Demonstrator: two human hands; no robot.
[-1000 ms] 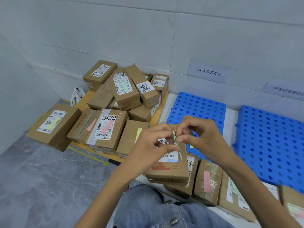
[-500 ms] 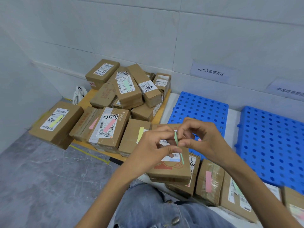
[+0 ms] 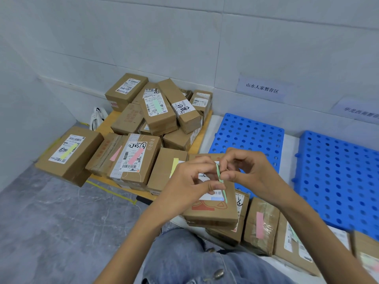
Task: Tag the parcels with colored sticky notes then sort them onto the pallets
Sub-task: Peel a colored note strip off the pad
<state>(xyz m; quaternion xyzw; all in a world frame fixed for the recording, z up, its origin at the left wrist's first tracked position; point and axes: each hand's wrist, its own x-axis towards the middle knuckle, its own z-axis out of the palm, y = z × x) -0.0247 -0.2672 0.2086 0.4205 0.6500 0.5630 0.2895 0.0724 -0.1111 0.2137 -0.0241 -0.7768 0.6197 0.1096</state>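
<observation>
Left grip [image 3: 190,181] and right grip [image 3: 246,171] both pinched one green sticky note [image 3: 221,182].
I saw it edge-on, long axis near upright, top leaning left, over the parcel [image 3: 213,211] by my knee.

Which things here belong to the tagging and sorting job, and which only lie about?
Job:
green note, pinched by left hand and right hand
parcels
blue pallets

Lying about:
white bag
yellow floor tape

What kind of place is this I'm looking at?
Probably a parcel sorting or holding room: a pile of labelled cardboard parcels, blue plastic pallets, and paper signs on the wall.
</observation>
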